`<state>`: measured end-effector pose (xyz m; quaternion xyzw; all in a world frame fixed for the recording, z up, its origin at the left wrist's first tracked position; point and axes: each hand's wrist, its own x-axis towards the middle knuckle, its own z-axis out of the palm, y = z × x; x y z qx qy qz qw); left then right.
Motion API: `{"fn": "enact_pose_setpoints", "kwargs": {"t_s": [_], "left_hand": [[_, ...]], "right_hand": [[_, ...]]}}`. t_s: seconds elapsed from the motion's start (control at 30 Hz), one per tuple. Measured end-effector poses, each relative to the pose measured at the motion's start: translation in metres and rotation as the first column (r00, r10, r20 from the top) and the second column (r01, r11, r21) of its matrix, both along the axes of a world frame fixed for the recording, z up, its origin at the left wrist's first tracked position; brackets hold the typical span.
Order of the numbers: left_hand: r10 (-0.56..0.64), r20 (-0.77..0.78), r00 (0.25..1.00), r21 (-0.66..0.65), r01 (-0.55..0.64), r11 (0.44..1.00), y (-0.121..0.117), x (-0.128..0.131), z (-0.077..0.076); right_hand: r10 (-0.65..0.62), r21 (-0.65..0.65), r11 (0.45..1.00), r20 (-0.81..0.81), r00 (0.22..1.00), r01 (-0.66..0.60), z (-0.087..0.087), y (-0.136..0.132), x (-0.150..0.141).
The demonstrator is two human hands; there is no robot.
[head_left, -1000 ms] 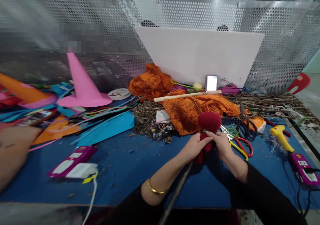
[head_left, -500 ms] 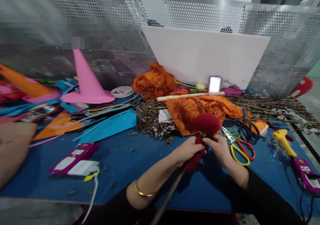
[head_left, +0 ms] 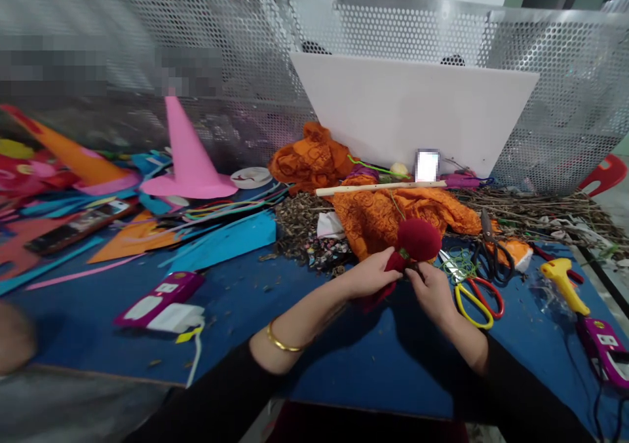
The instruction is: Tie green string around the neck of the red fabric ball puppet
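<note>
A dark red cloth bundle with a round, stuffed head [head_left: 420, 238] is in both my hands above the blue table. Green thread [head_left: 403, 254] is wound around its neck. My left hand [head_left: 376, 272] is closed around the gathered cloth just below the head. Beside the neck, my right hand [head_left: 432, 293] has its fingers pinched together; what lies between the fingertips is too small to make out. To the right of it lie red-and-yellow-handled scissors [head_left: 449, 265], a tangle of green thread [head_left: 464, 257] and black scissors [head_left: 486, 227].
Orange patterned cloth [head_left: 363, 217] and a pale stick [head_left: 366, 189] lie behind my hands. A yellow glue gun [head_left: 563, 286] is at right, a purple power strip [head_left: 162, 302] at left. Pink cone hat [head_left: 189, 161] stands farther back. Another person's blurred arm [head_left: 14, 338] shows at left.
The view has swung slightly left. The red head has tilted, and the stick that showed under my left hand is now out of sight. The other person's arm has drawn back.
</note>
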<state>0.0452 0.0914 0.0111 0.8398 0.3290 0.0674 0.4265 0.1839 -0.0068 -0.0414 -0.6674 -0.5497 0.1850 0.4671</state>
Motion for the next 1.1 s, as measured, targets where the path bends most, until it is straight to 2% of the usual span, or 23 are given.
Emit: {"fn": "enact_pose_setpoints", "kwargs": {"t_s": [0.07,0.17,0.27,0.4,0.53,0.63,0.7,0.77,0.87,0.93,1.0,1.07,1.1], "left_hand": [[0.041,-0.149,0.988,0.123,-0.023,0.992,-0.001,0.001,0.001],[0.174,-0.254,0.951,0.238,-0.113,0.965,-0.010,0.006,0.004],[0.275,-0.279,0.920,0.347,-0.170,0.922,-0.025,0.012,0.001],[0.326,-0.268,0.907,0.433,-0.189,0.881,-0.035,0.011,-0.011],[0.312,-0.233,0.921,0.324,-0.229,0.918,-0.026,0.001,-0.017],[0.260,-0.132,0.956,0.215,-0.229,0.949,-0.024,-0.003,-0.012],[0.217,-0.121,0.969,0.210,-0.189,0.959,-0.031,-0.002,-0.007],[0.192,-0.193,0.962,0.273,-0.135,0.952,-0.042,0.002,-0.002],[0.188,-0.270,0.944,0.348,-0.086,0.933,-0.056,0.006,0.001],[0.189,-0.266,0.945,0.320,-0.098,0.942,-0.059,0.005,0.002],[0.156,-0.205,0.966,0.214,-0.111,0.971,-0.057,0.001,0.000],[0.083,-0.078,0.993,-0.018,-0.085,0.996,-0.053,-0.006,-0.005],[0.049,-0.002,0.999,-0.170,-0.049,0.984,-0.051,-0.009,-0.007]], "right_hand": [[0.000,-0.029,1.000,0.048,0.999,0.002,-0.005,0.002,-0.001],[0.004,-0.053,0.999,0.079,0.997,0.000,-0.009,0.003,-0.001],[-0.007,-0.051,0.999,0.101,0.995,0.012,-0.008,0.003,0.001],[0.002,-0.053,0.999,0.111,0.994,0.004,-0.007,0.002,0.001],[0.015,-0.049,0.999,-0.178,0.984,-0.024,-0.011,0.003,-0.001],[0.007,-0.076,0.997,-0.320,0.947,-0.033,-0.013,0.007,-0.001],[0.000,-0.087,0.995,-0.410,0.912,-0.040,-0.012,0.009,-0.001],[-0.043,-0.070,0.998,-0.606,0.795,0.001,-0.009,0.009,-0.003],[-0.099,-0.060,0.994,-0.847,0.523,0.091,-0.002,0.008,-0.010],[-0.119,-0.078,0.991,-0.882,0.455,0.108,0.001,0.006,-0.016],[-0.145,-0.092,0.986,-0.885,0.442,0.138,0.003,0.004,-0.019],[-0.149,-0.082,0.982,-0.887,0.437,0.169,0.004,0.002,-0.021],[-0.137,-0.067,0.983,-0.891,0.433,0.173,0.004,0.002,-0.022]]}}
